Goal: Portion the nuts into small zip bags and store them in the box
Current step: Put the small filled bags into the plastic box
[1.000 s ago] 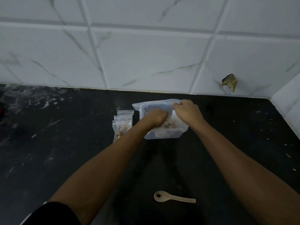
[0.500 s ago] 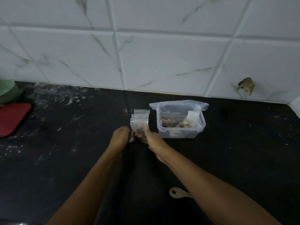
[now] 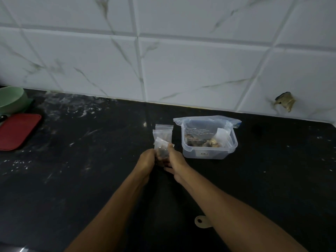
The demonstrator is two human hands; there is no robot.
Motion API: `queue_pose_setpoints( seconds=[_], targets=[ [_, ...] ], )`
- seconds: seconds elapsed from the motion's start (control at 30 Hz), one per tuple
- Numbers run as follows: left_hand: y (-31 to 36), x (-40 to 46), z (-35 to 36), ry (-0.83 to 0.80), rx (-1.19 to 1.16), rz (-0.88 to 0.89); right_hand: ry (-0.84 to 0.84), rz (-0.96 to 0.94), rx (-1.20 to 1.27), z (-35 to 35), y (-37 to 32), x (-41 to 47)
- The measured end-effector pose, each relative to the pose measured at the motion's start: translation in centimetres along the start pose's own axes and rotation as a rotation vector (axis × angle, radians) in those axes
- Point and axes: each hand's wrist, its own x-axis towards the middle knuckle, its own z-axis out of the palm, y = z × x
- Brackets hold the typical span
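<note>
A clear plastic box [image 3: 209, 154] stands on the black counter, with a large zip bag [image 3: 205, 128] of nuts and a small bag inside it. To the left of the box lies a small stack of filled zip bags [image 3: 163, 132]. My left hand [image 3: 146, 160] and my right hand [image 3: 175, 160] both grip the nearest small zip bag of nuts [image 3: 162, 149], lifted a little off the stack, thumbs on its sides.
A beige spoon [image 3: 200, 220] lies near me, partly under my right forearm. At the far left are a red lid [image 3: 17, 130] and a green bowl [image 3: 11, 99]. The tiled wall runs along the counter's back edge.
Both hands have left the box and moved left to the stack of small bags, where they have taken hold of the nearest one. The view has swung to the left.
</note>
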Motion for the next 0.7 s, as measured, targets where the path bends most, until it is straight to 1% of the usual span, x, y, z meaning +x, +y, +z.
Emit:
queue_pose_setpoints(
  seconds=[0.07,0.13,0.23,0.33,0.43,0.5,0.57,0.63,0.7],
  targets=[
    [-1.0,-0.1,-0.2,0.006,0.001,0.018,-0.048,0.012,0.024,0.2,0.3,-0.2],
    [-2.3,-0.3,-0.4,0.012,0.036,0.066,-0.057,-0.001,-0.018,0.3,0.7,-0.5],
    [-3.0,-0.9,-0.2,0.023,0.08,0.211,-0.111,-0.068,-0.126,0.0,0.2,-1.7],
    [-1.6,-1.8,1.0,0.0,0.139,0.373,-0.153,-0.166,-0.265,-1.5,-1.5,-4.2],
    [0.6,-2.7,2.6,-0.108,0.109,0.47,-0.044,-0.283,-0.315,-3.9,-4.0,-6.0],
    [2.4,-3.2,4.1,-0.169,0.156,0.545,0.023,-0.316,-0.265,-5.5,-6.0,-6.9],
    [4.5,-3.1,5.8,-0.199,0.185,0.583,0.106,-0.308,-0.173,-7.3,-8.1,-7.5],
    [6.5,-2.6,7.7,-0.218,0.197,0.574,0.185,-0.303,-0.109,-9.3,-10.1,-7.5],
    [8.2,-1.7,9.2,-0.234,0.17,0.462,0.198,-0.311,-0.095,-11.2,-11.4,-6.8]
  ],
)
